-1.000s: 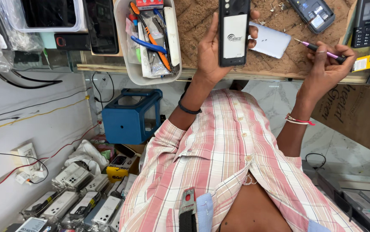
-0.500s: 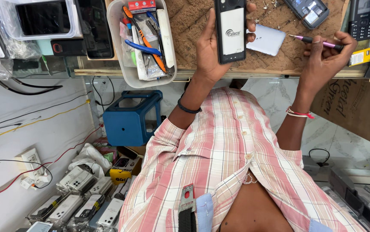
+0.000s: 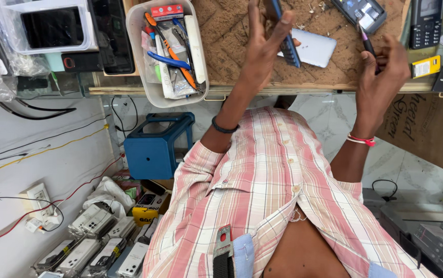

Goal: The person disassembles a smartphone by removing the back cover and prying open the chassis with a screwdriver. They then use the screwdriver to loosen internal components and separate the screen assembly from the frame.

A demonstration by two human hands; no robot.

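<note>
Here the left hand (image 3: 262,56) gripped a dark phone (image 3: 282,32), fingers wrapped round its edges, the phone turned nearly edge-on to the camera and raised above the brown fibre mat (image 3: 226,41). The mat serves as the landmark. The phone hung over the middle of the mat, just in front of a white phone back (image 3: 314,49) that lay flat on it. The right hand (image 3: 381,72) was over the mat's right edge, fingers curled and pinching a thin screwdriver with a pink collar (image 3: 365,41), its tip pointing up toward a small dark opened device (image 3: 359,11) at the mat's top right. A red thread band (image 3: 361,139) circled the right wrist; a dark band (image 3: 224,127) circled the left.

Just left of the mat stood a white plastic tub (image 3: 139,77) filled with pliers, cutters and other tools with orange and blue handles. Further left of the mat lay a dark phone in a white tray (image 3: 51,28). Right of the mat were a black keypad phone (image 3: 427,23) and a small yellow card (image 3: 426,66). Below the mat's bench edge a blue stool (image 3: 162,146) stood on the floor.
</note>
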